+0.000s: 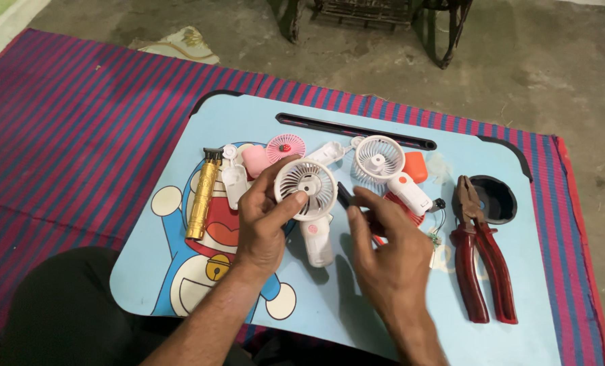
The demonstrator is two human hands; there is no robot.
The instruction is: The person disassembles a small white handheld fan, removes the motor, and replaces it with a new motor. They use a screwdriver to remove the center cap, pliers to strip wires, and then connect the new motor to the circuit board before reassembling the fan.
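- The left hand holds a white fan by its round head, thumb pressed on the front grille and fingers curled behind; its grip is closed on the fan.
- The fan's handle hangs down toward the table, just above or touching it; I cannot tell which.
- The right hand hovers just beside the fan, fingers bent, pinching a small dark tool between thumb and fingertips; its tip points toward the fan head.
- A second fan, white with an orange button, lies just behind the right hand, with an orange part beside it.
- Red-handled pliers lie to the right, well apart from both hands, next to a black cup recess in the table.
- A gold trimmer lies to the left, near the left hand.
- A pink grille and loose white and pink pieces sit behind the left hand.
- The table stands on a striped mat.
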